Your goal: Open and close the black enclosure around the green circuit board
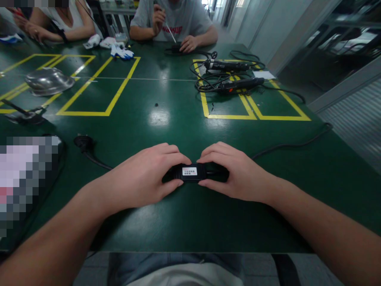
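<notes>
A small black inline box on a power cord lies at the near middle of the green table, a white printed label on its top. My left hand pinches its left end between thumb and fingers. At the other end, my right hand grips it the same way. The cord comes out beyond my left hand and ends in a black plug. Past my right hand, a black cord runs toward the table's right edge. Parts of the cord are hidden under both hands.
Black corded power tools lie tangled at the back right. A shiny metal bowl sits on the left, near a dark stand. A blurred-out device is at the near left. Gloves lie farther back. Across the table a person holds a thin rod.
</notes>
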Demonstrator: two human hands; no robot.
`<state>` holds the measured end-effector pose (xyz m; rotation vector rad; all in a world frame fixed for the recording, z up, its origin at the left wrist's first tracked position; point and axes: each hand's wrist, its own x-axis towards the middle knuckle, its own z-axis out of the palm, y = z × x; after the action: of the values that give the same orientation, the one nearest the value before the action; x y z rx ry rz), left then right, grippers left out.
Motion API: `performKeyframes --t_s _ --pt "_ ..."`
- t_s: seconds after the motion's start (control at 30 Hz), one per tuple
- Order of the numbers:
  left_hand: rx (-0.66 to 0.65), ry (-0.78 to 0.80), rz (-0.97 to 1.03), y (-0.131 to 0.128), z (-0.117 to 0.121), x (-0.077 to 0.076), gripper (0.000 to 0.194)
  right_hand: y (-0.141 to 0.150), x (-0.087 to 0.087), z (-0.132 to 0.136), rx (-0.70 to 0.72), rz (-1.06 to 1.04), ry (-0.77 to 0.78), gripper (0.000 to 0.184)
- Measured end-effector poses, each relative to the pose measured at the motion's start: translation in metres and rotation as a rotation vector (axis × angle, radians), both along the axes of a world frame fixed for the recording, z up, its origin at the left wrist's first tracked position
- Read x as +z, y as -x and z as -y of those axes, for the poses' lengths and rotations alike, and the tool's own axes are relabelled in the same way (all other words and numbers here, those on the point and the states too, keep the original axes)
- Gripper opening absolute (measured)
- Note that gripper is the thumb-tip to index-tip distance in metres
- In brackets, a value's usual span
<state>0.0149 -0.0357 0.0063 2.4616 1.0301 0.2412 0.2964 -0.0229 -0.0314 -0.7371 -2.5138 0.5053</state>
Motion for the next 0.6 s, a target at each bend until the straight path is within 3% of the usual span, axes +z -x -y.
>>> performKeyframes --t_s 0.3,0.47,0.5,0.6 --pt "-0.012 0.004 0.03 -0.0028 -0.0004 0.0006 0.025 0.0003 -0.0019 0.0023 -0.025 0.039 0.051 0.026" --pt "0.034 -0.013 0.114 -0.0006 -0.0029 0.002 0.023 -0.0017 -0.0037 0.0052 -0.129 0.025 0.105 0.058" --pt "0.06 -0.034 0.121 0.0002 -0.0036 0.0019 0.021 -0.0025 -0.0037 0.0052 -0.164 0.014 0.123 0.058" --pt "0.158 -0.117 0.09 0.0016 -0.0069 -0.0007 0.016 -0.0043 -0.0011 0.004 -0.2 0.046 0.152 0.033"
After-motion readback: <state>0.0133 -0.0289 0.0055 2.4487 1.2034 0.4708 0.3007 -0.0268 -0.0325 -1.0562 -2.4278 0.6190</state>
